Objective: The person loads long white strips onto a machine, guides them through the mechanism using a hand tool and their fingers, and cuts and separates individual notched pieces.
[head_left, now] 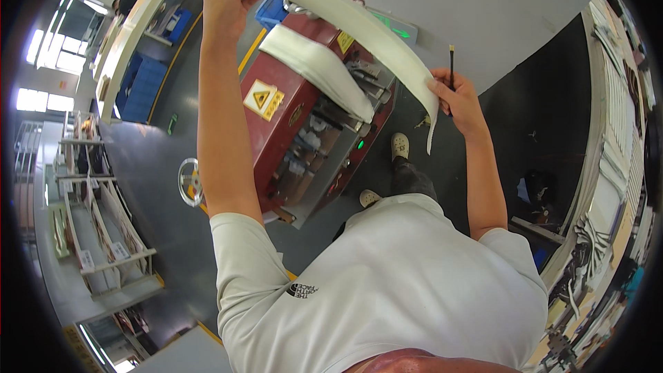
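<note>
A long cream-white strip stretches in a curve between my two hands, its loose end hanging below the right one. My left hand grips the strip near its far end at the top of the view, fingers closed on it. My right hand pinches the strip and also holds an upright thin dark stick with a yellowish tip. Under the strip stands a maroon machine with warning labels and a lit green button; a folded white length of material lies across its top.
Blue crates and a long bench are at upper left, with other people behind. A handwheel juts from the machine. Metal racks stand left. A shelf of white strips runs along the right, beside a dark panel.
</note>
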`<state>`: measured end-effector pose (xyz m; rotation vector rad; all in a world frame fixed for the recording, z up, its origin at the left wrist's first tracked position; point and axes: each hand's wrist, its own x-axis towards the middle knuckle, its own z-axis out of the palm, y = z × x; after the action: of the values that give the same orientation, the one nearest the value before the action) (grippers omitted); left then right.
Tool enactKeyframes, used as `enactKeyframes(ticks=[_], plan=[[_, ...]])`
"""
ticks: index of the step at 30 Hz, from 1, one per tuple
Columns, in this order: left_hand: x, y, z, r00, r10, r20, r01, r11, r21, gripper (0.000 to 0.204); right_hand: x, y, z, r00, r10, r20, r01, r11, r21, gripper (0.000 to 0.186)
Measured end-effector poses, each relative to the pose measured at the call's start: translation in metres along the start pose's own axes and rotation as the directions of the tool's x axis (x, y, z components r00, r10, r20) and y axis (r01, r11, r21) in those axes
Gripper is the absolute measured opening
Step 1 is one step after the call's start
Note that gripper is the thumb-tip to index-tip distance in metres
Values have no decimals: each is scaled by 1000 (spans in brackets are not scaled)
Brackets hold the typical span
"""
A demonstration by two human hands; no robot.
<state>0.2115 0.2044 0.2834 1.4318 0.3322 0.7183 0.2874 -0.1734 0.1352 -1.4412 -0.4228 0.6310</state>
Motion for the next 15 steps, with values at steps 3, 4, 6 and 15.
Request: enactKeyframes(ticks=[3, 4, 6, 15], plan=[[68, -11, 16, 995, 20, 97, -28, 996, 79, 20, 41, -3, -3, 997, 15, -76, -7, 994, 109, 23], [83, -17, 29, 997, 3, 75, -10, 996, 86, 19, 54, -4, -5, 994, 48, -101, -32, 988, 154, 23], [115, -33, 42, 998, -13, 66, 7, 995, 98, 19, 78, -8, -7, 993, 89, -81, -74, 984, 164, 22], [167, -142, -64, 846, -361, -394, 489, 820, 298, 9, 157, 19, 6, 972, 127, 198, -101, 986, -136, 29]])
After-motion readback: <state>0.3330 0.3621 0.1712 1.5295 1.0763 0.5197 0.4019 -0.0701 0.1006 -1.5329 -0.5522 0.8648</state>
